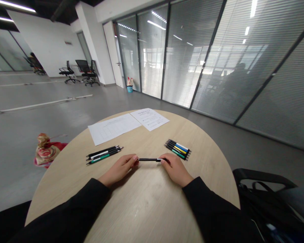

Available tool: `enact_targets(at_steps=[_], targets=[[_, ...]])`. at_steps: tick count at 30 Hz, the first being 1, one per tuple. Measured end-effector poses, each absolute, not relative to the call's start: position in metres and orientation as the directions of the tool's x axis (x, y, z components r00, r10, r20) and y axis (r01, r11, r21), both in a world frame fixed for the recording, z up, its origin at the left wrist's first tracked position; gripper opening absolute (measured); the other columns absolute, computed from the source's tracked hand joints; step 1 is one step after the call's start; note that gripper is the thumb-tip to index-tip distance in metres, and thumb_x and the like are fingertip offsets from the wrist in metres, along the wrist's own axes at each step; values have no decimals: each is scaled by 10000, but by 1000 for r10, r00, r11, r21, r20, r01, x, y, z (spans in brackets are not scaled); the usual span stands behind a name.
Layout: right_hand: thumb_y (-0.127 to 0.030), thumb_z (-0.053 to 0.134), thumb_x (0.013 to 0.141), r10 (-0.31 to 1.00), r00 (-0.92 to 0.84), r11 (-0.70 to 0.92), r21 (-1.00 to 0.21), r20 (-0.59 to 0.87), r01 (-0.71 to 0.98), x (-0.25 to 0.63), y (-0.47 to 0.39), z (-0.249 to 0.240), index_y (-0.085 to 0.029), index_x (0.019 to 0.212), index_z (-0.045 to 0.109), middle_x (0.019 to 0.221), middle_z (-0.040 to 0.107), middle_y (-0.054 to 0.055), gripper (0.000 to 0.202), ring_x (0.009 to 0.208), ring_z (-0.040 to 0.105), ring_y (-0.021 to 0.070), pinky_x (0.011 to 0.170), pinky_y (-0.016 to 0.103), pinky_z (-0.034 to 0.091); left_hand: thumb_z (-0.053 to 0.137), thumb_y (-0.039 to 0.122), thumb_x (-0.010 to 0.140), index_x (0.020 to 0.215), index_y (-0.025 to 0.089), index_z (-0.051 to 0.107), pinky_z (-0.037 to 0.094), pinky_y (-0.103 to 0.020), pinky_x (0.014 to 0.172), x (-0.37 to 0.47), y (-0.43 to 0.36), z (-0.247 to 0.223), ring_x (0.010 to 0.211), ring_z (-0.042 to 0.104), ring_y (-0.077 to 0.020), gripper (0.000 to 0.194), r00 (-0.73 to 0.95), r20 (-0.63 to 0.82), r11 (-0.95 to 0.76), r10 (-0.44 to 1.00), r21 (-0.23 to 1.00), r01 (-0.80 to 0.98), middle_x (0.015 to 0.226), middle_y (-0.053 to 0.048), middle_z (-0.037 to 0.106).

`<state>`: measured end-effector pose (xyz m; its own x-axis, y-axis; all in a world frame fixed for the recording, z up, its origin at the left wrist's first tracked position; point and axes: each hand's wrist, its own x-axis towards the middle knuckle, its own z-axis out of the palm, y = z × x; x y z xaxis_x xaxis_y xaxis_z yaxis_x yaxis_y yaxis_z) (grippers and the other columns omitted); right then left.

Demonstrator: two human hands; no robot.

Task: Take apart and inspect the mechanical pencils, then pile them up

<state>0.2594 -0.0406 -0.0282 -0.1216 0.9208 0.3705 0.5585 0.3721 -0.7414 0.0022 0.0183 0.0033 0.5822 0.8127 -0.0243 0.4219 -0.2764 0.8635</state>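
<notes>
A slim black pen [148,159] lies level between my two hands, just over the round wooden table [139,206]. My left hand [123,168] pinches its left end between thumb and fingers. At the other end, my right hand [176,167] is closed on the pen, its fingertips covering that tip. Left of my left hand lie several pens [103,154], dark ones plus a white and a green one, side by side. Beyond my right hand sits a second row of pens [177,149] with black, white, blue, yellow and green barrels.
Two printed sheets, a wider paper [114,127] and a smaller paper [150,118], lie at the table's far edge. A red and gold bag [48,152] is left of the table. A black chair [266,189] with a bag stands close at the right.
</notes>
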Motion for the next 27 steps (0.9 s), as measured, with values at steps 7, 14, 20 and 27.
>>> enact_targets(at_steps=[7, 14, 20, 27], targets=[[-152, 543, 941, 923, -121, 366, -735, 365, 571, 259, -41, -28, -195, 945, 703, 940, 719, 55, 166, 903, 642, 196, 848, 328, 469, 415, 596, 952, 661, 170, 572, 314, -255, 534, 2, 19, 1, 546, 399, -130, 539, 567, -42, -285, 823, 832, 476, 584, 11, 492], [-160, 550, 938, 924, -126, 367, -738, 362, 566, 260, -41, -28, -197, 947, 703, 947, 720, 55, 157, 909, 646, 200, 853, 334, 472, 496, 509, 929, 701, 170, 578, 337, -259, 580, 3, 17, 5, 623, 451, -146, 416, 580, -2, -331, 814, 820, 468, 654, 3, 535], [-145, 546, 934, 928, -127, 358, -738, 351, 572, 260, -41, -29, -197, 941, 704, 942, 719, 54, 166, 904, 641, 199, 847, 333, 467, 571, 413, 893, 838, 179, 568, 336, -267, 628, 1, 18, 3, 698, 453, -154, 241, 579, 35, -362, 815, 811, 460, 742, 13, 531], [-146, 546, 934, 931, -122, 349, -738, 344, 578, 259, -42, -27, -192, 942, 700, 951, 718, 57, 161, 914, 639, 203, 856, 338, 464, 557, 441, 902, 855, 180, 563, 361, -272, 631, 4, 16, 6, 684, 458, -152, 265, 574, 30, -338, 818, 833, 438, 737, 13, 530]])
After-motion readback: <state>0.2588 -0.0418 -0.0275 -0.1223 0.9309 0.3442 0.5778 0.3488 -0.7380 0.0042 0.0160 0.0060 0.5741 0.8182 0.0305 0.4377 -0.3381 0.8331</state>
